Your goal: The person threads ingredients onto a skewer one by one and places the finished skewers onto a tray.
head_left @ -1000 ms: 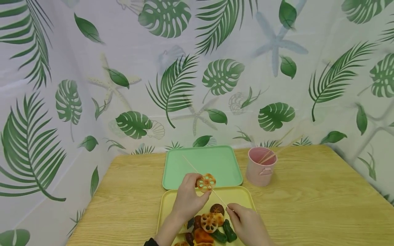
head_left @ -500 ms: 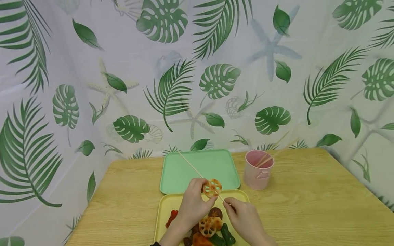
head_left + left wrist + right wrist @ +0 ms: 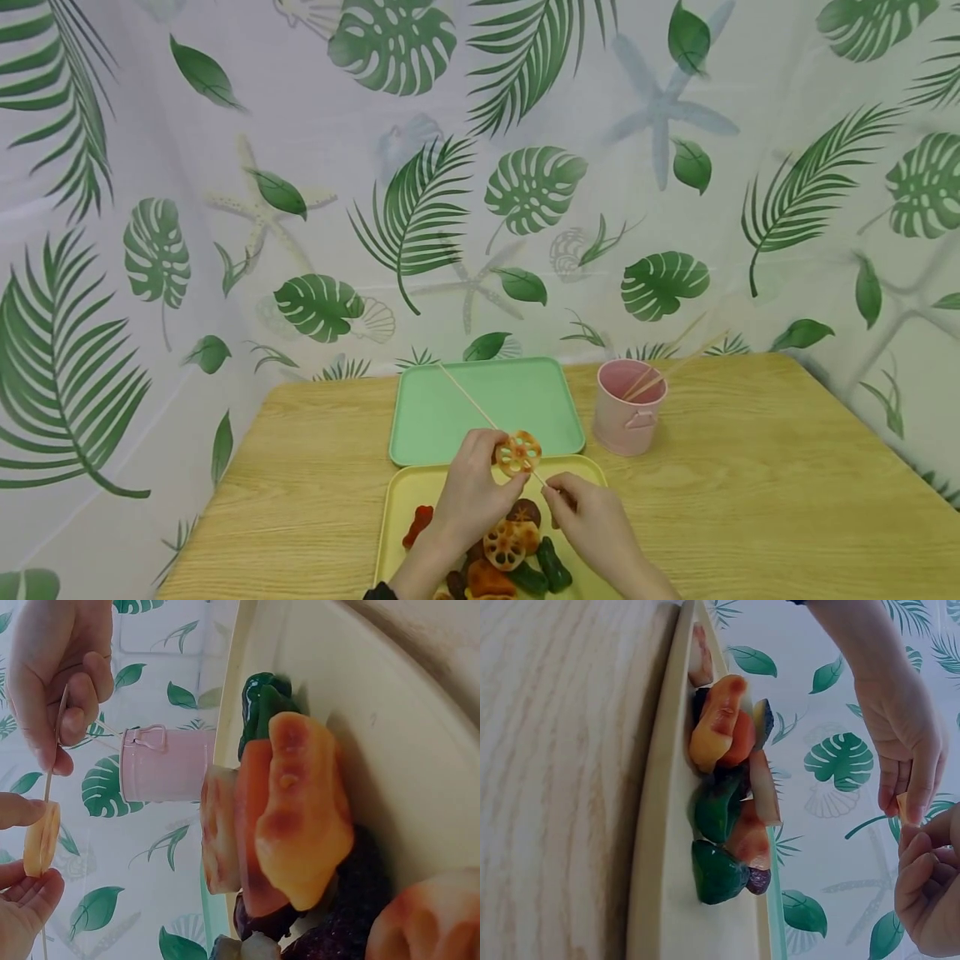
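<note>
Over the front tray, my left hand (image 3: 476, 496) pinches a slice of lotus root (image 3: 519, 453) between thumb and fingers. A thin wooden skewer (image 3: 467, 396) passes through the slice. Its long end slants up and left over the back tray. My right hand (image 3: 600, 521) grips the skewer's other end, close to the slice. In the left wrist view the slice (image 3: 42, 838) shows edge-on, with the skewer (image 3: 60, 720) running into the right hand (image 3: 64, 667). From the right wrist, only a bit of the slice (image 3: 903, 806) shows between the hands.
Below the hands, a yellow tray (image 3: 401, 500) holds several food pieces, among them another lotus slice (image 3: 504, 546), green peppers (image 3: 553, 567) and a red piece (image 3: 417, 525). Behind it lies a green tray (image 3: 420, 417). A pink bucket (image 3: 626, 421) with skewers stands at right.
The right hand and slice have come closer together along the skewer, with more skewer now past the slice. Both hands have shifted slightly right in the head view.
</note>
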Motion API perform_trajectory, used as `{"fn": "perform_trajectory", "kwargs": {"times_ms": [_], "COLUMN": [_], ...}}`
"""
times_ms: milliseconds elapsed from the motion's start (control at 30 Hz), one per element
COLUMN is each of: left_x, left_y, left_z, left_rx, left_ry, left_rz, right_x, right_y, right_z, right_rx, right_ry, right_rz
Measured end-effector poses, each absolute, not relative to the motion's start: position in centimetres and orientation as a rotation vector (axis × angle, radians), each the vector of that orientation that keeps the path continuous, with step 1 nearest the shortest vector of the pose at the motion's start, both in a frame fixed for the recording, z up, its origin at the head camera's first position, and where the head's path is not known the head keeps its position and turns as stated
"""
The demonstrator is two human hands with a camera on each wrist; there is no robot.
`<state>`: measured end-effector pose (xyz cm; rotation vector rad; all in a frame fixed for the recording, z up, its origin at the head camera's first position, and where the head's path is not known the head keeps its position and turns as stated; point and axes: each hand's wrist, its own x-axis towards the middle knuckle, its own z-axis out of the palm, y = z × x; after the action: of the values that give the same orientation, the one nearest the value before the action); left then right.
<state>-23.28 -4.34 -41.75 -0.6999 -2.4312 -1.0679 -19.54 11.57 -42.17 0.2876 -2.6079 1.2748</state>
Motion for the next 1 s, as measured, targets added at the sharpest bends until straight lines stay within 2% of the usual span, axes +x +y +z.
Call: {"fn": "perform_trajectory", "kwargs": {"times_ms": [133,333,467,700,833,1000], "left_x": [-23.4,-23.7,-23.6,-22.6,-21.5,-20.8], "left_y": [-4.4,-4.6,-4.8,-6.0,-6.6,-6.3], "left_z": [-41.8,-42.1,-42.1,-42.2,-43.0,-43.9], "left_rx": [-0.715,-0.734,-0.759,-0.787,-0.819,-0.734], "left_ry": [-2.418,-2.405,-2.498,-2.973,-3.121,-3.203], "left_rz": [-1.062,-1.043,-1.088,-1.135,-0.951,-0.75], "right_x": [-19.8,-20.5,-20.5,-19.8,-18.9,-17.5], "right_y": [11.7,12.4,13.3,15.7,17.3,18.3], "right_z": [-41.9,-41.8,-42.1,-41.2,-40.8,-41.2], "right_rx": [0.264,0.375,0.297,0.005,-0.025,-0.024], "right_ry": [-2.667,-2.639,-2.576,-2.505,-2.507,-2.512], "right_rz": [1.404,1.68,1.839,1.812,1.771,1.75]}}
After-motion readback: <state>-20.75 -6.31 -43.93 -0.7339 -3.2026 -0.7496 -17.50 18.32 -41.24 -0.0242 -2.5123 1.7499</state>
